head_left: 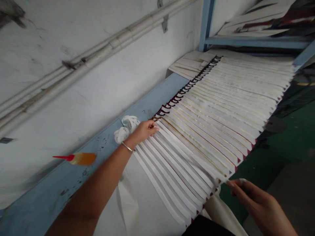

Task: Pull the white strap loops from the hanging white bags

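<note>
A long row of overlapping white sheets (221, 98) lies over the blue table, with dark edging at the far side and small maroon tips at the near side. Several white strips (169, 170) run across its near-left part. My left hand (147, 129) pinches the far end of a white strip at the sheets' upper edge. The other end of the strip is held between thumb and fingers of my right hand (256, 196), just past the lower edge. Beside my left wrist sit coiled white strips (123, 134).
A glue bottle (83, 158) with a red nozzle lies on the blue table (108, 137). Pipes (98, 59) run along the wall. Flat pale pieces (188, 64) lie at the far end, by a blue metal frame (246, 42). Green floor shows at right.
</note>
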`<move>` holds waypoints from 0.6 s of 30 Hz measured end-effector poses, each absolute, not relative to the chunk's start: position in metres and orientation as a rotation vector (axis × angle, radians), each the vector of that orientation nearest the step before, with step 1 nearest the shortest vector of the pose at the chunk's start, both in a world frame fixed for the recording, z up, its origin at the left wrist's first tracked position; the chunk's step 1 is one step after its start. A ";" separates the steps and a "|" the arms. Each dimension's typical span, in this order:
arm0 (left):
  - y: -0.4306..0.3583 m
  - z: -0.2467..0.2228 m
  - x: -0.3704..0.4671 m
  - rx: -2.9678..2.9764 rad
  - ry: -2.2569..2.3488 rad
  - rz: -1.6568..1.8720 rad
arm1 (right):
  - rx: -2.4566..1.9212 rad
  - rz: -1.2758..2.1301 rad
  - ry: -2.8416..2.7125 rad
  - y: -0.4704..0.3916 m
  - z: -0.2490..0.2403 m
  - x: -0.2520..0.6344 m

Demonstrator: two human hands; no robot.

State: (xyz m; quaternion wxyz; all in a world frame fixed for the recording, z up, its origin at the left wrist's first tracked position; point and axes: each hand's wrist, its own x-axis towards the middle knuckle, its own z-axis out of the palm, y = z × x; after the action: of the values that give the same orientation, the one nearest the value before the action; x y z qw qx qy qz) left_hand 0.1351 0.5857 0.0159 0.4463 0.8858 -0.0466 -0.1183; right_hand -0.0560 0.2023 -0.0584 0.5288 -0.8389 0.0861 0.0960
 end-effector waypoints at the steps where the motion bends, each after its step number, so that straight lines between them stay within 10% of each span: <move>1: 0.582 0.012 0.142 2.171 -0.091 -0.278 | -1.986 0.237 0.228 0.204 -0.060 -0.054; 18: 0.563 -0.013 0.179 2.595 -0.107 0.185 | -2.035 0.112 0.334 0.234 -0.064 -0.049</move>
State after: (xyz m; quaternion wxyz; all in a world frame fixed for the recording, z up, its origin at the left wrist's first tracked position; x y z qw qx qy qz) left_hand 0.1787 0.5626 -0.0129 0.2656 0.9608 -0.0397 0.0684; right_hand -0.0485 0.2340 -0.0638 0.5126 -0.8460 0.1391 0.0467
